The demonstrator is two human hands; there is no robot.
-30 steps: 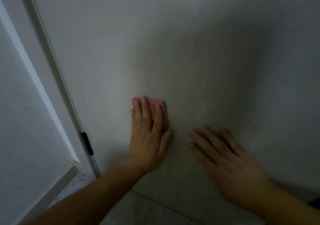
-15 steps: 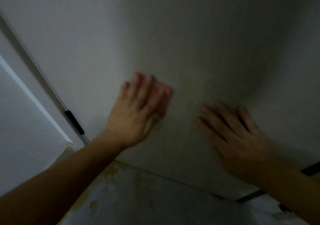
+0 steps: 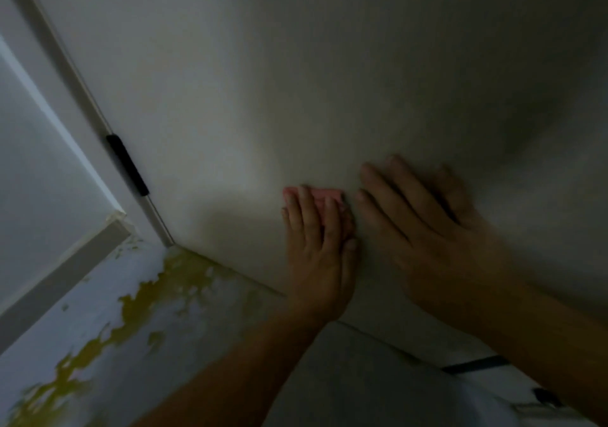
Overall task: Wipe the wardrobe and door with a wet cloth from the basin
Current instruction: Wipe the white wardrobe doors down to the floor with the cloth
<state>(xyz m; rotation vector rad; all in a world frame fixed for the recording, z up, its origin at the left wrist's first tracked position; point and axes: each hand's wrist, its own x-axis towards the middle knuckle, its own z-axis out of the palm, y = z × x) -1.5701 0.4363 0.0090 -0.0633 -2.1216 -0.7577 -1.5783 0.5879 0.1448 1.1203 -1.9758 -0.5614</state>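
cloth: plain pink
door: plain off-white, dulling to shadowed grey toward the right and the top
hinge: black
edge strip: grey, along the door's left side
side panel: pale bluish white, with a lighter line near its border
trim: grey, lighter on its upper face
lower surface: pale blue-grey
patches: ochre yellow, irregular and ragged, scattered over the lower surface's left part
stripe: thin, near black, lower right
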